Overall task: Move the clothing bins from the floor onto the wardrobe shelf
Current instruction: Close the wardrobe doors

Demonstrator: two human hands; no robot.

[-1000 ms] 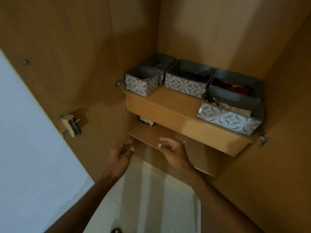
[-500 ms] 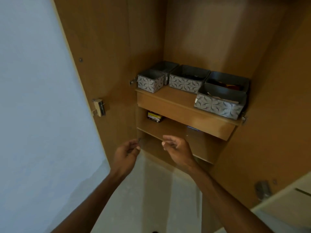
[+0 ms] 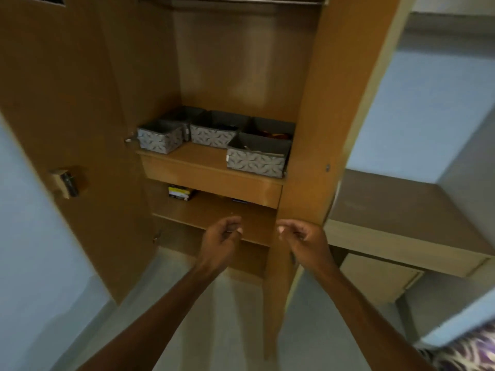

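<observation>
Several grey patterned fabric bins stand on the wardrobe shelf [image 3: 199, 163]: a small one at front left [image 3: 160, 139], one behind it [image 3: 187, 115], a middle one [image 3: 214, 131], a back right one [image 3: 270, 127] with reddish clothing, and a front right one [image 3: 256, 159]. My left hand [image 3: 221, 238] and my right hand [image 3: 304, 241] hang below the shelf, in front of the lower shelf. Both hold nothing, with fingers loosely curled. My right hand is close to the edge of the right door [image 3: 313, 145].
The left wardrobe door [image 3: 69, 97] stands open with a latch block [image 3: 65, 183] on it. A small yellow and black box [image 3: 180, 194] lies on the lower shelf. A built-in desk [image 3: 401, 218] is at the right. Patterned fabric [image 3: 466, 349] shows at bottom right.
The view has pulled back from the wardrobe, so the right door and the desk now show. My hands have spread apart, the right one moving toward the right door. The bins have not moved.
</observation>
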